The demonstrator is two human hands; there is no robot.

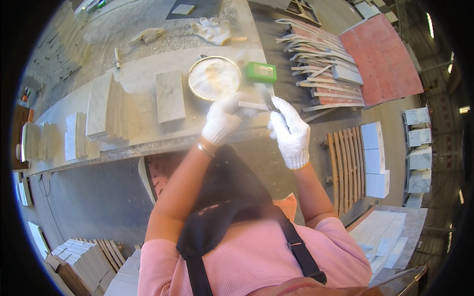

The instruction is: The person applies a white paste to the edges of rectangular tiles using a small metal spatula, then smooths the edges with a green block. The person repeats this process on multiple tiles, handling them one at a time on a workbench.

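Note:
Both hands wear white knit gloves above the near edge of a dusty table. My left hand is closed on one end of a short pale stick, which points right toward the other hand. My right hand grips a thin, dark, flat tool; its exact kind is unclear, and it meets the stick's right end. Just beyond my left hand sits a round tub of white, powdery-looking material. A green box lies beyond the dark tool.
A marble tile lies left of the tub, beside stacked tiles. Farther back lie a loose glove and a crumpled cloth. Long pale strips cover a red board at right, with a wooden pallet below.

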